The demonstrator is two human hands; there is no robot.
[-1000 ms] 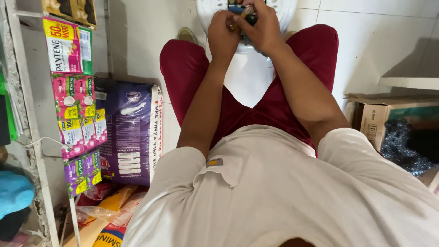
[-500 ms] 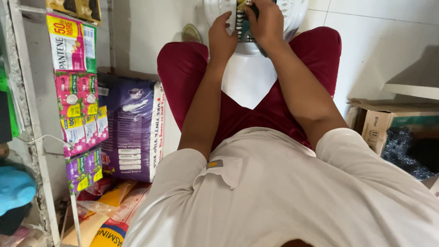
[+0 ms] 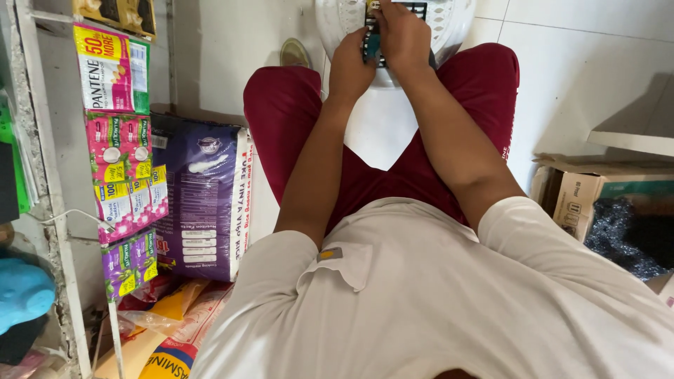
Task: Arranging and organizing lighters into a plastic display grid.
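Head view. You are sitting with both arms stretched forward over your red shorts (image 3: 295, 119). Your left hand (image 3: 351, 67) and right hand (image 3: 401, 35) are meeting at the top edge of the frame, over a white round perforated appliance (image 3: 456, 21) standing on the tiled floor (image 3: 583, 63) between your knees. Between the hands you are holding a small dark device with a teal part (image 3: 370, 43). Your left fingers are curling closed against its near side; your right fingers are folding over its top, closed on it. How much of the device the fingers are covering you cannot tell, since the hands are hiding most of it.

On your left, a large purple sack (image 3: 203, 200) is standing upright against a shelf frame (image 3: 49, 182). Strips of small sachets (image 3: 123, 175) in pink, yellow and purple are hanging from that frame; what the sachets are holding is not visible. Below the sack, yellow and orange bags (image 3: 161, 337) are lying on the floor.

On your right, an open cardboard box (image 3: 569, 196) is sitting near your elbow, with something dark and crumpled (image 3: 621, 235) lying inside it.
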